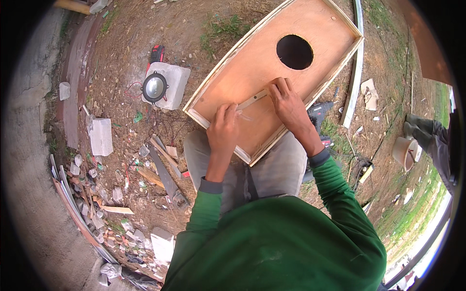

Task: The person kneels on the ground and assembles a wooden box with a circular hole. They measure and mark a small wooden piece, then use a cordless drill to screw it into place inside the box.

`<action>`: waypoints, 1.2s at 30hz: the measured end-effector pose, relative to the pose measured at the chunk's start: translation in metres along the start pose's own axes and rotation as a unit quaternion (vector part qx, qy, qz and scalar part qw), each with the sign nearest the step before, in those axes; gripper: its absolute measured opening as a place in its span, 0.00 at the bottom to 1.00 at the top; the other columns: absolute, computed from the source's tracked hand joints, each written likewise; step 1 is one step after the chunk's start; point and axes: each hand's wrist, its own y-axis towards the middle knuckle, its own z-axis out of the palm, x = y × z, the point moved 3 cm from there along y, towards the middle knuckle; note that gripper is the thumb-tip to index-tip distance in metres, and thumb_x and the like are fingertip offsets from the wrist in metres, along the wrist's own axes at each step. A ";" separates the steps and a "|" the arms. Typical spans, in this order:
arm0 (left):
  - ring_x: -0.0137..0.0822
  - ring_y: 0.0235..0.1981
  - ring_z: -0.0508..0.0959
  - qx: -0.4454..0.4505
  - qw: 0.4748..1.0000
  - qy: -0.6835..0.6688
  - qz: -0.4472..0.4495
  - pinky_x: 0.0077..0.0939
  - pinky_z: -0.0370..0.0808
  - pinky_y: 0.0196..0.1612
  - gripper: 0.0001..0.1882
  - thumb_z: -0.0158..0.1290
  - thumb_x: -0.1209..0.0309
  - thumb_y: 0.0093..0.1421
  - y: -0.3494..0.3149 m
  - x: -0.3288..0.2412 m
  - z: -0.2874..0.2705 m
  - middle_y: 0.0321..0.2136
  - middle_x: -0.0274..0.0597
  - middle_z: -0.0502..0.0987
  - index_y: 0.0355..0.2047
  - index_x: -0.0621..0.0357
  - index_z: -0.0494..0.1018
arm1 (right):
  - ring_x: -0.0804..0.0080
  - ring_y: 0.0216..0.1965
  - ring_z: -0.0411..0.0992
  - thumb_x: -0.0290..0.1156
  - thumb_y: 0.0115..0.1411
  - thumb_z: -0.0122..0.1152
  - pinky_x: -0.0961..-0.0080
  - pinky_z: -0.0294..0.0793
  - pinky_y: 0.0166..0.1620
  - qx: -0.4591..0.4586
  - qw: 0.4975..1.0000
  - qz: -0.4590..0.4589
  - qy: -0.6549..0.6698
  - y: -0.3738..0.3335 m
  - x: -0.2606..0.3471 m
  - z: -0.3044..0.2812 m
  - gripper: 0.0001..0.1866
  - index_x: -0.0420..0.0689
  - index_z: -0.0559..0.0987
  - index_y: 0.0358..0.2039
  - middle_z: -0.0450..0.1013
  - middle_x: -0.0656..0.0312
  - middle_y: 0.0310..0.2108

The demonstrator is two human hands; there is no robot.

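A shallow wooden box with raised edges and a round hole lies tilted across my lap. Over its nearer part, a short pale wooden strip spans the space between my hands. My left hand is closed at the strip's left end, fingers bent. At the other end, my right hand pinches the strip with its fingers pointing down. A thin clear sliver shows beside my left fingertips; I cannot make out what it is.
On a pale block to the left rests a round speaker; a red-and-black tool lies behind. A handsaw lies by my left knee, a black power drill by my right. Farther right are a bucket and another person's legs.
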 end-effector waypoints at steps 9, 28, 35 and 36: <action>0.48 0.37 0.89 0.001 0.999 0.001 0.038 0.43 0.86 0.35 0.12 0.64 0.65 0.70 0.028 0.026 -0.002 0.52 0.34 0.83 0.52 0.50 0.82 | 0.50 0.52 0.72 0.19 0.58 0.60 0.59 0.80 0.54 -0.052 0.991 0.120 -0.019 -0.016 0.019 0.015 0.13 0.34 0.75 0.45 0.68 0.49 0.46; 0.45 0.36 0.89 0.026 0.979 -0.020 0.202 0.38 0.86 0.35 0.18 0.71 0.55 0.60 0.080 0.040 -0.005 0.45 0.33 0.86 0.45 0.51 0.85 | 0.44 0.55 0.76 0.12 0.62 0.60 0.51 0.80 0.56 -0.068 0.924 0.277 0.256 -0.053 0.015 -0.012 0.21 0.35 0.74 0.56 0.71 0.43 0.53; 0.48 0.39 0.88 0.043 0.991 -0.039 0.122 0.42 0.85 0.38 0.19 0.73 0.54 0.59 0.076 0.033 -0.009 0.45 0.33 0.85 0.46 0.48 0.86 | 0.41 0.55 0.79 0.11 0.60 0.57 0.50 0.81 0.57 -0.169 0.943 0.241 0.154 -0.069 -0.031 -0.064 0.25 0.39 0.80 0.58 0.78 0.46 0.55; 0.48 0.40 0.88 0.042 0.991 -0.042 0.119 0.42 0.85 0.38 0.19 0.73 0.54 0.60 0.076 0.032 -0.010 0.45 0.33 0.85 0.46 0.48 0.86 | 0.41 0.55 0.79 0.11 0.59 0.57 0.50 0.81 0.57 -0.165 0.945 0.231 0.162 -0.068 -0.030 -0.060 0.25 0.39 0.81 0.57 0.78 0.47 0.54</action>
